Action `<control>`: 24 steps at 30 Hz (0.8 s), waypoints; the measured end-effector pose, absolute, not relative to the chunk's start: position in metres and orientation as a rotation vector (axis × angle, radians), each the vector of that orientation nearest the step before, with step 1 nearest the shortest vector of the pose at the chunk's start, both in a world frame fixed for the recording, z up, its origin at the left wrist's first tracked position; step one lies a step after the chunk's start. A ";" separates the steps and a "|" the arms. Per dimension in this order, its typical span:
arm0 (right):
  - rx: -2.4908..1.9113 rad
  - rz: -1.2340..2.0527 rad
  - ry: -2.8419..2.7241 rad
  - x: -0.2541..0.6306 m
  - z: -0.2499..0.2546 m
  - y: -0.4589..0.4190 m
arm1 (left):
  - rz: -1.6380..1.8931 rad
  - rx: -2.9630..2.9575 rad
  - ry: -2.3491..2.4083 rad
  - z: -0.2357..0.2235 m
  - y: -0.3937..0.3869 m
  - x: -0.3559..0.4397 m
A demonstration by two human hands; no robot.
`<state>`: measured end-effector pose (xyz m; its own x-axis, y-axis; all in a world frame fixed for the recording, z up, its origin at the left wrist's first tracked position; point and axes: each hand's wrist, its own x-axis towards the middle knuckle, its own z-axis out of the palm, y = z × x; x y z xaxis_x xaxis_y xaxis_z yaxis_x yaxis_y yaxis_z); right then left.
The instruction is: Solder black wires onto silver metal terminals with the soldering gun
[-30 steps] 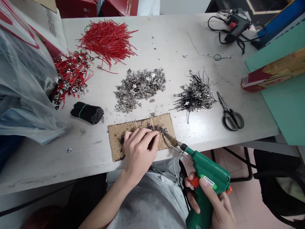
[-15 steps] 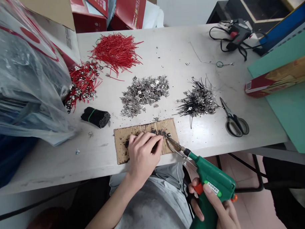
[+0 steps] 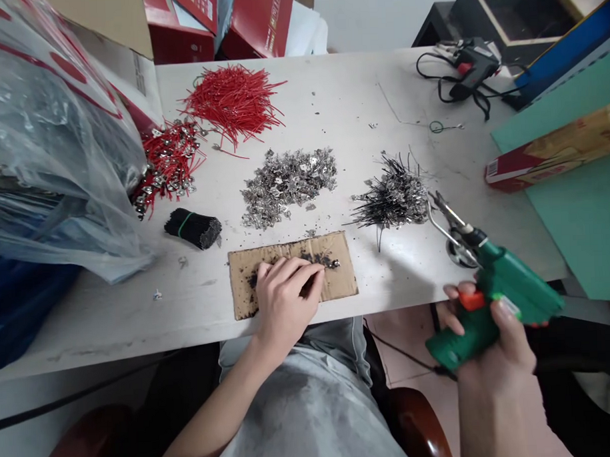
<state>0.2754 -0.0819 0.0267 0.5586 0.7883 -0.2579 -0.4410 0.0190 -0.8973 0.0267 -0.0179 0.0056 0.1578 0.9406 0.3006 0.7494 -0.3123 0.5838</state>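
Note:
Over a scorched cardboard piece (image 3: 339, 284), my left hand (image 3: 287, 299) has thumb and index finger pinched together. They hold what looks like a short black wire, mostly hidden by the fingers. A small metal terminal (image 3: 335, 263) lies just past the fingertips on the cardboard. Off the table's front edge at the right, my right hand (image 3: 504, 341) is wrapped round a green soldering gun (image 3: 517, 281), a finger near its red trigger. The gun's metal tip points up and left, close to a heap of black wires with terminals (image 3: 394, 195), in front of the scissors.
Loose metal terminals (image 3: 288, 182) form a pile mid-table. Red wires (image 3: 235, 101) and red wires with terminals (image 3: 170, 160) lie behind left, near a plastic bag (image 3: 56, 144). A banded black wire bundle (image 3: 192, 227) sits left; scissors (image 3: 460, 253) are partly covered by the gun.
My right hand has swung the soldering gun away from the terminal, up and to the right, over the scissors. My left hand stays in place, still pinched over the cardboard.

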 end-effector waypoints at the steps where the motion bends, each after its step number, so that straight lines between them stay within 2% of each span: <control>1: -1.201 0.997 -0.361 0.284 0.019 -0.071 | 0.906 2.139 1.627 0.006 -0.018 0.027; 8: -1.178 1.075 -0.272 0.316 -0.017 -0.041 | 0.888 2.149 1.625 0.006 -0.017 0.026; 24: -1.246 1.007 -0.208 0.318 -0.015 -0.036 | 0.815 2.097 1.635 0.010 -0.013 0.026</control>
<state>0.3178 -0.0360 -0.0147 0.5769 0.7262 -0.3739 -0.5192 -0.0274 -0.8542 0.0255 -0.0134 0.0103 0.1651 0.9613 0.2204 0.7546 -0.2670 0.5994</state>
